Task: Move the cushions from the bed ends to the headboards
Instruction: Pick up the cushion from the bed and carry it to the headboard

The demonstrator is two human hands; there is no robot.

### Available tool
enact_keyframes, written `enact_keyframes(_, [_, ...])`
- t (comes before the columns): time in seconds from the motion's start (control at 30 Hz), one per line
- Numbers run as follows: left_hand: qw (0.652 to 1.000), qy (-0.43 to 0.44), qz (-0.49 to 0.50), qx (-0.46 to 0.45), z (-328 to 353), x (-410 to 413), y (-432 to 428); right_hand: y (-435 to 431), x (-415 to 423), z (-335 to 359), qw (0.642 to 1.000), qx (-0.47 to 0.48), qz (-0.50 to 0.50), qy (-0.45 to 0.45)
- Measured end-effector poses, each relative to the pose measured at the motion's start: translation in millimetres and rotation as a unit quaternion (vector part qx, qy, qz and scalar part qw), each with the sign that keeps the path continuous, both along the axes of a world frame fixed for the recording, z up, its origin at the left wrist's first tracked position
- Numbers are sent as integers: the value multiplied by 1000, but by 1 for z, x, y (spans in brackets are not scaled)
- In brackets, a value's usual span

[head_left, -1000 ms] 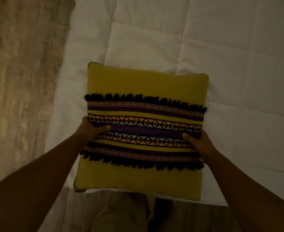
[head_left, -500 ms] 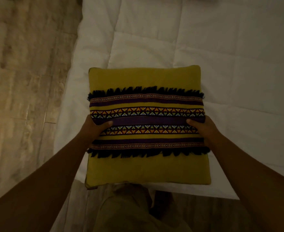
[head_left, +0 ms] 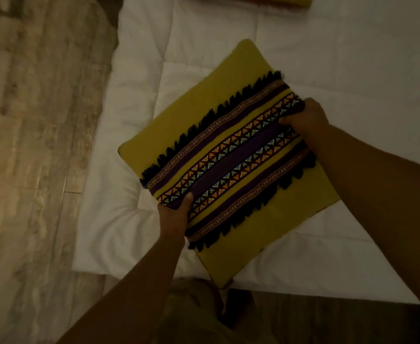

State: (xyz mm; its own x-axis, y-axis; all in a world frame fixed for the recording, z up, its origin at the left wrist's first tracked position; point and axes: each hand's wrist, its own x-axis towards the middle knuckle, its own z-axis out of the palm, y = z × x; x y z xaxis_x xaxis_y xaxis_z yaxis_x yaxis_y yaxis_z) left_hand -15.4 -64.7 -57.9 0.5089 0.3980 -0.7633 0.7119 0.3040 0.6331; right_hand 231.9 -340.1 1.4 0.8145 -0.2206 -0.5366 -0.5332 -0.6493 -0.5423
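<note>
A square mustard-yellow cushion (head_left: pixel 204 115) with a purple patterned band and black fringe is held above the foot end of a white bed (head_left: pixel 340 78). It is turned so the band runs diagonally, its far corner pointing up the bed. My left hand (head_left: pixel 175 214) grips the band's near left end. My right hand (head_left: pixel 303 117) grips the band's far right end. A second yellow cushion (head_left: pixel 300 0) shows only as a strip at the top edge, farther up the bed.
Pale wood-look floor (head_left: pixel 30 145) runs along the bed's left side. The bed's near edge (head_left: pixel 328 291) lies just in front of my legs, with my khaki trousers (head_left: pixel 191 314) and darker floor below it.
The cushion has risen and rotated counter-clockwise from square-on to diagonal, my right hand moving forward and my left hand staying near. The view has tilted up the bed, revealing a second cushion.
</note>
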Motion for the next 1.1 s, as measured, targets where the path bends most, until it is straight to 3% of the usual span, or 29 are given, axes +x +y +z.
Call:
enact_keyframes(0.3, [993, 85, 74, -37, -23, -39, -54, 44, 22, -32, 979, -127, 158, 5])
enact_keyframes(0.47, [986, 156, 49, -36, -52, -35, -57, 37, 20, -76, 978, -141, 144, 45])
enact_keyframes(0.67, [987, 156, 20, -10, -64, -33, -58, 25, 22, -96, 984, -109, 140, 30])
enact_keyframes(0.87, [991, 129, -15, -13, -48, -37, -43, 16, 5, -92, 981, -117, 151, -45])
enact_keyframes(1.0, [983, 161, 14, 89, -32, -25, -24, 5, -11, -79, 987, -104, 111, -52])
enact_keyframes(1.1, [962, 197, -22, 188, -23, 0, -4, -3, -40, -75, 988, -117, 85, -62])
